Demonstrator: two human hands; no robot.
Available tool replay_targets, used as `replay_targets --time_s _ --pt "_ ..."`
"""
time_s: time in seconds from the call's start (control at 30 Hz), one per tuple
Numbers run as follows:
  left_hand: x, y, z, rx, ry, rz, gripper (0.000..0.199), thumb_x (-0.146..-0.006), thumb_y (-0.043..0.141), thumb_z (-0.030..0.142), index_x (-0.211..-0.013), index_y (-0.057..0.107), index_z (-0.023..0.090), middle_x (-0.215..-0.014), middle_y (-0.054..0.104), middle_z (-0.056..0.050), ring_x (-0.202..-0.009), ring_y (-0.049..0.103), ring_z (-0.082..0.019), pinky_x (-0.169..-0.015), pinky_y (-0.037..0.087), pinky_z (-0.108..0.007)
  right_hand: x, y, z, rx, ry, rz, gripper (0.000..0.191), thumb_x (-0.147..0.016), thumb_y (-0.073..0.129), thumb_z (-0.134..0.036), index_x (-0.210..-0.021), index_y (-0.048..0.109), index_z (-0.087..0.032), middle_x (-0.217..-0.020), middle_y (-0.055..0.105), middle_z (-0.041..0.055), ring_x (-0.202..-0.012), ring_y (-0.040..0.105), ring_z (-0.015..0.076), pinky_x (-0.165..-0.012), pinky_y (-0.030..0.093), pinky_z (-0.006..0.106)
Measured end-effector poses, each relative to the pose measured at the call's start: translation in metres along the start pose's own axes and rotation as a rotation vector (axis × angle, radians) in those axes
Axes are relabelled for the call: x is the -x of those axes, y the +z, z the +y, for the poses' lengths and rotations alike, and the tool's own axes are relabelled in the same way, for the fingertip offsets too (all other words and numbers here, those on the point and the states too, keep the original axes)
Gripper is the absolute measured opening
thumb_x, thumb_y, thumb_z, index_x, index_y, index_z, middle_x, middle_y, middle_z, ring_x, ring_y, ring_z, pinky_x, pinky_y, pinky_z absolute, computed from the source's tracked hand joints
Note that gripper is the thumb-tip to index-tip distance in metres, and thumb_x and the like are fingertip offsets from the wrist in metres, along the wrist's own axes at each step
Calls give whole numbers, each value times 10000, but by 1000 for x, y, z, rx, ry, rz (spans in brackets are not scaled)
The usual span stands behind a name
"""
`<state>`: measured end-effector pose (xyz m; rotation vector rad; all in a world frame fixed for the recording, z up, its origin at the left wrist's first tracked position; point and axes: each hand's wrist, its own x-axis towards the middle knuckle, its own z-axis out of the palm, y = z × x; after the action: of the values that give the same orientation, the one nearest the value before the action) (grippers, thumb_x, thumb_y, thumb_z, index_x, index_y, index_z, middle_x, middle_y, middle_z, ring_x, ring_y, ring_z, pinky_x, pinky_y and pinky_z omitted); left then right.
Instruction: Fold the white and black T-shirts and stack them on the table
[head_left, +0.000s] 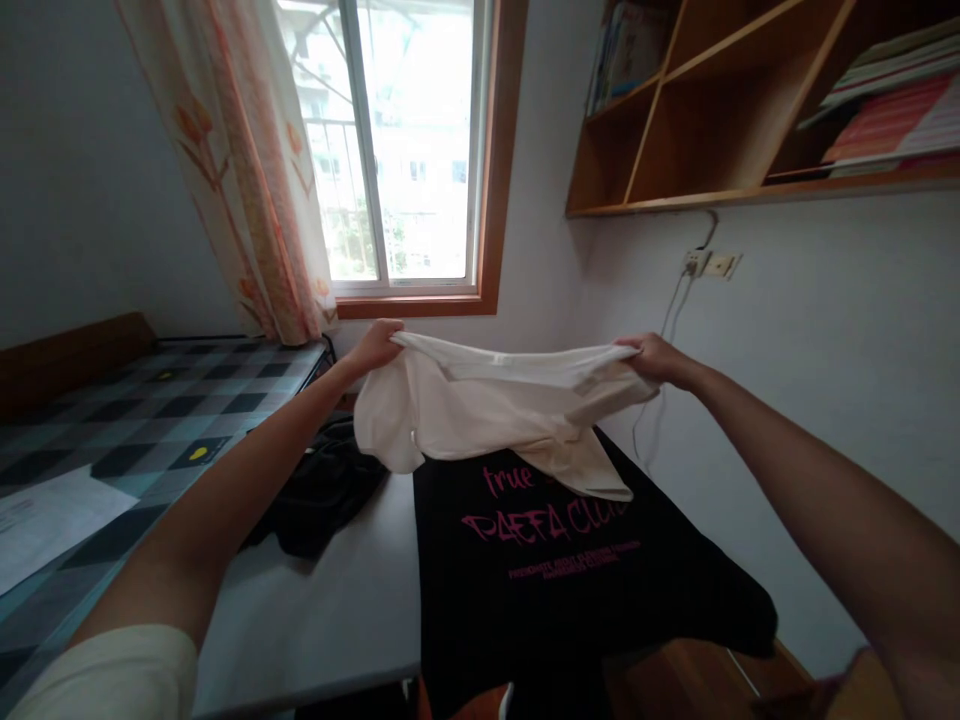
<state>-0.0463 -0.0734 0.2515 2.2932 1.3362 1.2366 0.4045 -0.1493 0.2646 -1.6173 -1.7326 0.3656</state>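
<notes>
A cream-white garment point(487, 410) hangs in the air, stretched between my two hands. My left hand point(377, 346) is closed on its upper left corner, and my right hand point(654, 360) grips the upper right corner. Below it, a black garment with pink lettering point(540, 610) lies spread over the white table point(322, 620), its right and front parts reaching past the table's edge. The cream garment covers part of the lettering. A crumpled black cloth point(322, 490) lies on the table to the left, partly behind my left forearm.
A bed with a checked cover point(232, 385) stands at the left, with a white paper point(52, 520) on it. Behind are a window point(412, 150) and a curtain point(247, 180). Wooden shelves point(712, 120) hang upper right, above a wall socket point(697, 263) with a cable.
</notes>
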Motion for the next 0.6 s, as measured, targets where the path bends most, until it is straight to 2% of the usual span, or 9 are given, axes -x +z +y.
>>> replay_targets --time_s 0.1,0.17,0.2,0.27,0.37,0.43,0.5,0.6 --pt "30 10 -15 245 -69 -189 141 -631 637 283 -668 557 174 -602 525 34 -599 517 -126 -551 409 -208 34 14 14 16 110 -484 318 -553 761 -434 -694 721 -152 -623 667 25 -549 577 161 -508 426 244" --pt "50 21 -21 384 -90 -313 209 -607 682 327 -737 616 177 -647 585 26 -610 554 -132 -555 441 -210 54 25 24 -17 121 -738 326 -478 797 -417 -678 731 -168 -635 683 23 -559 602 175 -499 443 242" --pt "58 27 -24 431 -103 -371 239 -588 709 346 -743 639 179 -663 612 17 -625 575 -141 -563 454 -213 62 30 29 -25 130 -829 315 -435 812 -387 -653 729 -175 -624 682 13 -552 605 176 -492 446 239" --pt "71 37 -29 468 -169 -500 260 -556 752 379 -698 670 178 -664 649 -3 -628 598 -157 -554 457 -215 73 40 41 -4 158 -919 263 -377 817 -321 -569 701 -182 -569 654 -14 -505 585 159 -461 429 227" --pt "82 47 -39 415 -362 -720 284 -555 769 434 -623 691 170 -606 657 -19 -547 579 -157 -484 420 -216 77 49 59 54 167 -888 170 -446 765 -291 -465 639 -179 -499 602 -24 -440 518 126 -426 379 219" --pt "89 53 -46 362 -434 -831 308 -558 772 462 -632 709 170 -600 662 -23 -525 571 -157 -472 409 -222 74 55 67 66 118 -821 169 -512 710 -296 -442 606 -183 -487 588 -18 -446 498 127 -446 381 230" --pt "97 60 -52 250 -407 -922 327 -524 794 463 -658 718 175 -604 658 -13 -537 576 -161 -488 409 -226 71 61 70 51 34 -704 164 -560 652 -319 -470 601 -192 -523 608 -6 -504 523 149 -511 421 250" --pt "112 77 -57 -110 -287 -1007 338 -457 824 414 -653 694 171 -584 627 -2 -576 588 -184 -528 409 -240 69 73 66 2 -65 -456 192 -627 564 -373 -597 626 -194 -647 655 25 -629 570 181 -617 465 281"
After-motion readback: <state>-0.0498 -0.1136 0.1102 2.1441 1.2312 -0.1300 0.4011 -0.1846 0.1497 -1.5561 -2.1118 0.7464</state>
